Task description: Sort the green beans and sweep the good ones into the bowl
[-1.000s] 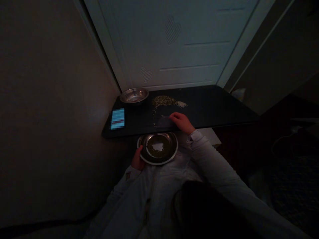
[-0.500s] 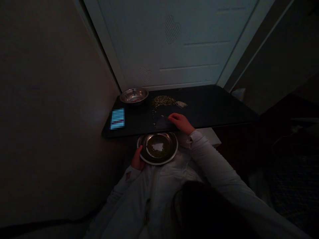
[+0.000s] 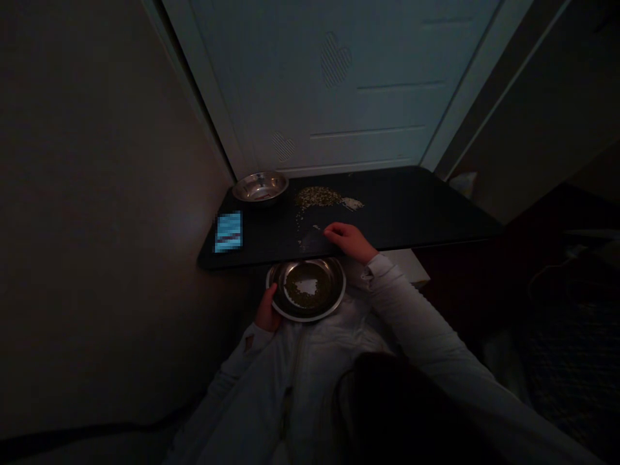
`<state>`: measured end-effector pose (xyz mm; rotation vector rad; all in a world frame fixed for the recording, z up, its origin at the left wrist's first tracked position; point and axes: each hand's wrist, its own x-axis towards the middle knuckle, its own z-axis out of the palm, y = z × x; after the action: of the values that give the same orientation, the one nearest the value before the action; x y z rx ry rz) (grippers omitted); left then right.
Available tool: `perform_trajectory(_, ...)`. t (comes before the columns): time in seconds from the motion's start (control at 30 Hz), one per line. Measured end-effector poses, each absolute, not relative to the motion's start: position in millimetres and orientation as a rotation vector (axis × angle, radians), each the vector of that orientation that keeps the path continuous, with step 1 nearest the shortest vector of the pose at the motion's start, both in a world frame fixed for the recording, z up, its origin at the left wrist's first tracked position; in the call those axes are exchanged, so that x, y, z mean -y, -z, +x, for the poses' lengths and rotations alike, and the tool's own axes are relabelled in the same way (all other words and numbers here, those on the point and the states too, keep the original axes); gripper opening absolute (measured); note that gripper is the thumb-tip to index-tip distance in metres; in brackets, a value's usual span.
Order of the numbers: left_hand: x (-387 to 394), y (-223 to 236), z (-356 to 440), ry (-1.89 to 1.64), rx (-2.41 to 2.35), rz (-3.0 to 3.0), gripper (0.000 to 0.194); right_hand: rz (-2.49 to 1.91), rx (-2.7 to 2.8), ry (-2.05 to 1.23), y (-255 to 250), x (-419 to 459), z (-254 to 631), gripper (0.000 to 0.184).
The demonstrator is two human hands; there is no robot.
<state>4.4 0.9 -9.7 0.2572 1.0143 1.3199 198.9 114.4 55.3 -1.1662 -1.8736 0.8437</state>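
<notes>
My left hand (image 3: 268, 311) grips the left rim of a steel bowl (image 3: 334, 301), thumb on top and the other fingers hidden beneath. The bowl sits against my lap, under the front edge of the dark table. Small greenish beans or grains (image 3: 310, 298) ring its bottom around a bright patch. My right hand (image 3: 349, 240) is over the table's front part, fingertips pinched together on what seems a thin see-through plastic piece (image 3: 314, 241), very faint in this light. A few pale grains (image 3: 299, 226) lie scattered to the left of it.
On the dark table (image 3: 411, 200) lie a greenish grain pile (image 3: 318, 196) and a smaller whitish pile (image 3: 352, 203). A second steel bowl (image 3: 260, 187) and a blurred blue item (image 3: 228, 231) are at the left. A white door (image 3: 314, 103) stands behind; a wall (image 3: 121, 194) is at left.
My right hand has shifted very slightly left, and the see-through piece at its fingertips looks fainter. My left hand and the bowl have stayed put.
</notes>
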Motion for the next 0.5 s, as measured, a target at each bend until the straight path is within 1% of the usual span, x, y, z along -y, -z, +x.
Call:
perform_trajectory(0.23,0.7,3.2,7.5,-1.296,-1.027,0.212,0.024,-1.163,1.966,-0.884,-56.3,-114.8,198.7,0.025)
perform_trajectory(0.5,0.3,7.6,3.9,-1.281,-0.992,0.236,0.024,-1.12,1.937,-0.946,-57.3,-115.0,198.2,0.025)
